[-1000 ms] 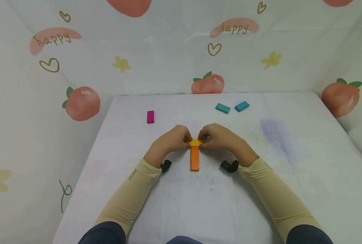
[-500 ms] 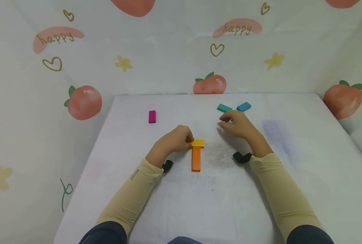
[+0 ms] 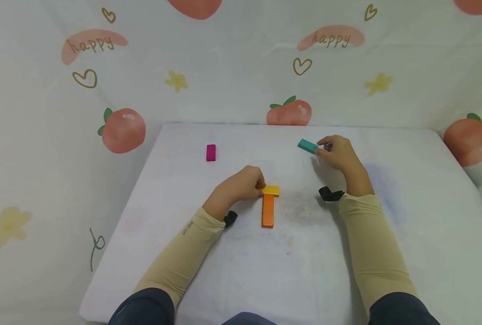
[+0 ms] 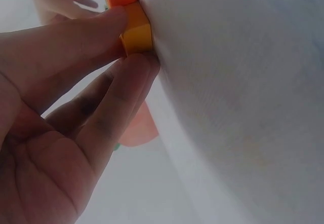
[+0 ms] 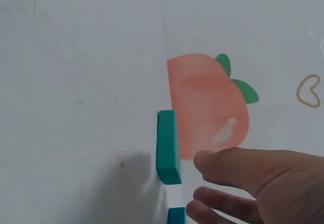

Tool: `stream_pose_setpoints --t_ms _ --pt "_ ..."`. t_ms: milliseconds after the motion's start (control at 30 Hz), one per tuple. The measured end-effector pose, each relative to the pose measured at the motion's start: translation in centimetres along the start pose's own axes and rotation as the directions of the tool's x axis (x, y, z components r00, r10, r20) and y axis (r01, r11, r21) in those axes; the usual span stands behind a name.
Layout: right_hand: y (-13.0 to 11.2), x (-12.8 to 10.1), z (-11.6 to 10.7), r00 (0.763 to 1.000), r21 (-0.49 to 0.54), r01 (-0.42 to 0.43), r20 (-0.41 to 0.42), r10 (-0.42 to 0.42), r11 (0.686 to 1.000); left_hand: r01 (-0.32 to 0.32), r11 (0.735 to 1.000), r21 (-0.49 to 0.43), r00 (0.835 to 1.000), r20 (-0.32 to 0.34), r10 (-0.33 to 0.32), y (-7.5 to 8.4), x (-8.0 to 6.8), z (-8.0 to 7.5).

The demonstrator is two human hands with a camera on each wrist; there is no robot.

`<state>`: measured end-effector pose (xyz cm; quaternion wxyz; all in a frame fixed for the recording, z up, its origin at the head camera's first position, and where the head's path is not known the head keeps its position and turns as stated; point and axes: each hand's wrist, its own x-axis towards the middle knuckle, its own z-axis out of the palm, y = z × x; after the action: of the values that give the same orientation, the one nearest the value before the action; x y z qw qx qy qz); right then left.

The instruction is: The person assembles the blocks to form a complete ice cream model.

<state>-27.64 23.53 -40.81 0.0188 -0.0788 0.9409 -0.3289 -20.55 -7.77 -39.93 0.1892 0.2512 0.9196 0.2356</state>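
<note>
My left hand [image 3: 243, 183] pinches the left end of a yellow block [image 3: 271, 190] between thumb and fingers. That block lies crosswise against the far end of an orange block [image 3: 267, 211], forming a T on the table. At the back right, my right hand [image 3: 340, 153] hovers with thumb and fingers apart. Its fingertips are close to the right end of a teal block [image 3: 307, 146]. A blue block [image 5: 176, 216] shows at the bottom of the right wrist view, near the fingers; in the head view the hand hides most of it.
A magenta block [image 3: 210, 152] stands apart at the back left of the white table [image 3: 176, 180]. Behind the table hangs a cloth printed with peaches [image 3: 289, 113], hearts and flowers. A black wrist camera [image 3: 330, 194] sticks out inward from the right wrist.
My right hand has let go of the yellow block's right end and moved right and away, to the teal and blue blocks. The left hand keeps its pinch. The head view has shifted slightly.
</note>
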Motion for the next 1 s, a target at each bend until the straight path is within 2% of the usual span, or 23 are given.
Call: stream_pose_setpoints --t_ms 100,633,1000 --pt "0.3 0.4 0.2 1.0 -0.009 -0.023 0.009 0.023 1.0 0.0 1.0 0.003 1.0 0.003 0.0 0.0 0.2 0.0" --pt "0.4 0.9 1.2 1.0 -0.073 0.015 -0.012 -0.016 0.997 0.012 1.0 -0.001 1.0 0.001 -0.012 0.1 0.1 0.0" --pt "-0.3 0.8 1.3 0.999 -0.087 0.022 0.034 -0.019 0.996 0.008 1.0 -0.001 1.0 0.003 -0.008 -0.1 0.2 0.1"
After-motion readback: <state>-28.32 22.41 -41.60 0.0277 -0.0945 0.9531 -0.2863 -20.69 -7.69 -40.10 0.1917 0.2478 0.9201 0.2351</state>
